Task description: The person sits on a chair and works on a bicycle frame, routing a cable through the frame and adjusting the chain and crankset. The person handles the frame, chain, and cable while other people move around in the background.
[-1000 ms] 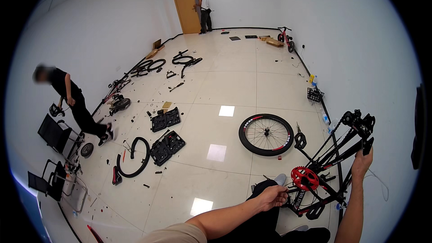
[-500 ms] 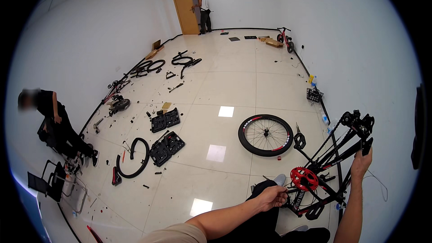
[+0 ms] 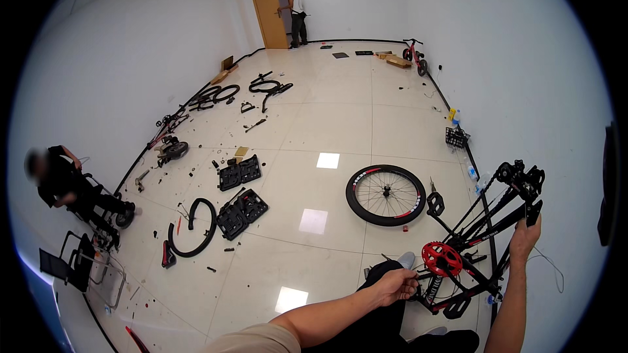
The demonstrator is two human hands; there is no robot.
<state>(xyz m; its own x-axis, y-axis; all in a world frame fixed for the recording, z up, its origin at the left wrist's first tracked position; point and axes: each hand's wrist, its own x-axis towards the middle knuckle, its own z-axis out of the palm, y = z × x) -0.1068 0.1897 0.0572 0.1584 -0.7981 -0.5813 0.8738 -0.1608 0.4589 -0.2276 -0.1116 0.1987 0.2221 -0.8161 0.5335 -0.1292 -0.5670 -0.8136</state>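
Observation:
A black bicycle frame [image 3: 481, 282] stands tilted in front of me at the right, without wheels. It carries a red chainring [image 3: 442, 259] and a black pedal [image 3: 436, 204] on its crank arm. My right hand [image 3: 524, 240] is wrapped round a part of the frame near its upper end, just below the rear derailleur [image 3: 520, 180]. Left of the chainring, my left hand [image 3: 398, 286] is closed with its fingertips pinched together beside the frame's lower end. What those fingers hold is too small to make out.
A wheel with a tyre [image 3: 386, 196] lies on the floor ahead. Open black tool cases [image 3: 242, 214], a loose tyre [image 3: 213, 229] and a saddle [image 3: 168, 255] lie left. One person [image 3: 72, 186] sits by the left wall; another [image 3: 297, 16] stands at the door [image 3: 267, 10].
The person at the left wall has gone from standing bent over to sitting lower. My hands and the bicycle frame show no visible change.

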